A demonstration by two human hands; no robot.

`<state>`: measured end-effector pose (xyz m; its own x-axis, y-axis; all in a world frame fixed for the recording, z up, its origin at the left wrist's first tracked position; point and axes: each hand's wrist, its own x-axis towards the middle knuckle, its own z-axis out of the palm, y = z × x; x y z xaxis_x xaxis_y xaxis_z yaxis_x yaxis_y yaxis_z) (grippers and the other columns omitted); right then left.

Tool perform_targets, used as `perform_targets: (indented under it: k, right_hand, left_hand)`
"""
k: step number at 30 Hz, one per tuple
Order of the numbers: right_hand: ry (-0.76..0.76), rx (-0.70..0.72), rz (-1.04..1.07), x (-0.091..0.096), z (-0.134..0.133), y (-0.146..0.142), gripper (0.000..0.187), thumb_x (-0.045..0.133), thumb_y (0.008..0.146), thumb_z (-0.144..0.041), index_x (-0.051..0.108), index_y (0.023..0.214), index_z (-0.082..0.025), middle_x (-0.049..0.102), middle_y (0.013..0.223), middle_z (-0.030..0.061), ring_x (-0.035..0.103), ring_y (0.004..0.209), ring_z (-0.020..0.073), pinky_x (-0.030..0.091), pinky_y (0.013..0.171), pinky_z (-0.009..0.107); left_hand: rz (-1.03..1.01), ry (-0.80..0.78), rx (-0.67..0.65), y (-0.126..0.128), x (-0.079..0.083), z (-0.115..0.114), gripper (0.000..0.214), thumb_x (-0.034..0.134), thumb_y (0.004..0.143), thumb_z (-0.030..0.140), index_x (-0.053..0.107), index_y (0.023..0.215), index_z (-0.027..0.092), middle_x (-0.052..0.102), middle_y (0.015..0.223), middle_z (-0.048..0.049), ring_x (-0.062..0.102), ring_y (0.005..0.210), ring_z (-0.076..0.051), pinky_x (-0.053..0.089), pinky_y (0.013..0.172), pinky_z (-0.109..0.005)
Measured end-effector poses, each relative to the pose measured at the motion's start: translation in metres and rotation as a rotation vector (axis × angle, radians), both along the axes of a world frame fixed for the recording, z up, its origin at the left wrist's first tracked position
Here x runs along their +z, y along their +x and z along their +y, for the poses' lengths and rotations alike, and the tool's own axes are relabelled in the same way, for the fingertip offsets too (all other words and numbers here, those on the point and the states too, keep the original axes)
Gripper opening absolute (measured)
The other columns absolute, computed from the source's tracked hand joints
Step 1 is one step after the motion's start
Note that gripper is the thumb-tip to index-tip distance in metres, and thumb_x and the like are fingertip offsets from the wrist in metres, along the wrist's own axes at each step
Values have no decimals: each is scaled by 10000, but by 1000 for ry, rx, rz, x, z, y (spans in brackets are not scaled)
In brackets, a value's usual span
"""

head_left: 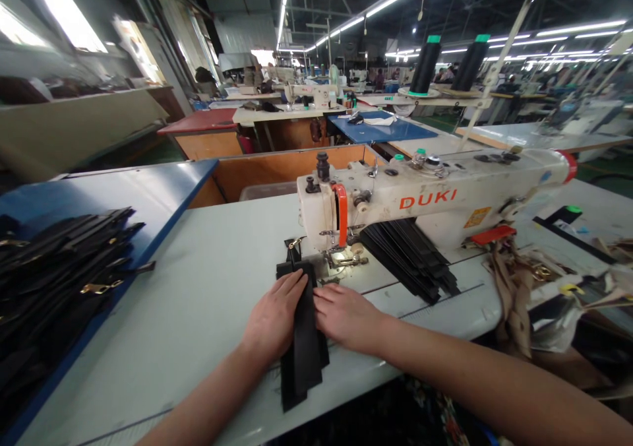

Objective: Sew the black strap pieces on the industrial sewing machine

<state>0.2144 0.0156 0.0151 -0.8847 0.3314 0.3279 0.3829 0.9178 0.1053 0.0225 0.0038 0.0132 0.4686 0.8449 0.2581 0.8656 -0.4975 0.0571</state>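
Layered black fabric strips (307, 340) lie lengthwise on the pale sewing table, just left of the needle area. A gold-coloured zipper pull (295, 242) shows at their far end. From the left, my left hand (277, 314) grips the strips, its fingers together over the upper layer and its thumb hidden. My right hand (346, 317) holds their right edge with bent fingers, its thumb out of sight. The white sewing machine (386, 198) marked DUKI stands beyond my hands, its presser foot (341, 258) apart from the strips.
Under the machine arm lies a fanned stack of black strips (410, 258). A pile of black zippered pieces (64, 281) covers part of the blue table (163, 185) at left. Brown straps (514, 294) and scraps lie at right. Black thread cones (426, 66) stand behind.
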Motion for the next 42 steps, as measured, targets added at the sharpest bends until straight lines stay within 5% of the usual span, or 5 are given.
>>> perform_targets:
  k: [12,42]
  right_hand:
    - [-128,-204,-37,5,-55,7,239,566,892,-221,684,1017,-54,640,1135,209,536,1098,293,433,898,390]
    - [-230,-178,76,-3,-57,12,279,554,892,-241,677,1050,-47,614,1158,207,485,1152,317,398,972,411]
  left_hand:
    - [58,29,-140,10,-7,-26,532,381,785,83,515,1299,52,515,1364,-185,497,1251,-270,470,988,-394]
    - [129,-4,-134,15,1,-23,518,383,810,115,516,1308,62,521,1358,-182,523,1228,-277,480,976,-386]
